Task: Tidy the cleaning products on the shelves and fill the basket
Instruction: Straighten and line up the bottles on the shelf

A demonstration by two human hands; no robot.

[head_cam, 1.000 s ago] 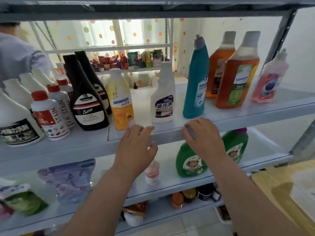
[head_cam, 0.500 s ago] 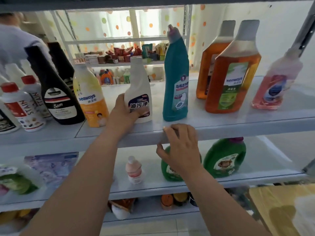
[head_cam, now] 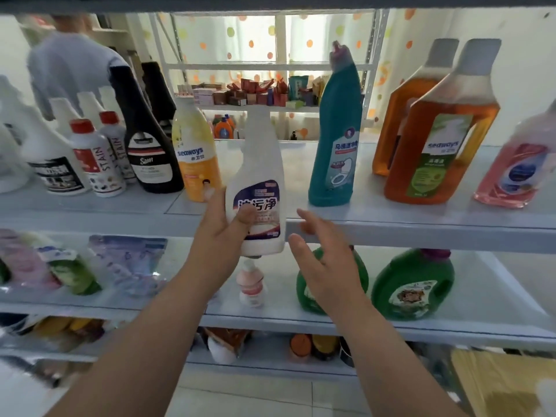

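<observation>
My left hand (head_cam: 221,233) grips a white cleaner bottle with a purple label (head_cam: 258,176), held upright in front of the upper shelf's front edge (head_cam: 421,233), off the shelf board. My right hand (head_cam: 325,266) hovers just to the right of the bottle with its fingers spread and holds nothing. On the upper shelf stand a yellow Seaways bottle (head_cam: 194,152), a teal toilet-cleaner bottle (head_cam: 337,139), two amber bottles (head_cam: 442,139) and a pink bottle (head_cam: 517,170). No basket is in view.
Left on the upper shelf are black bottles (head_cam: 147,139) and white red-capped stain bottles (head_cam: 93,158). The lower shelf holds two green jugs (head_cam: 412,284), a small pink bottle (head_cam: 251,284) and refill pouches (head_cam: 126,263). A person in grey (head_cam: 69,64) stands behind the rack.
My left hand has lifted the white bottle off the upper shelf and drawn it toward me. My right hand has let go of the shelf edge and opened beside the bottle.
</observation>
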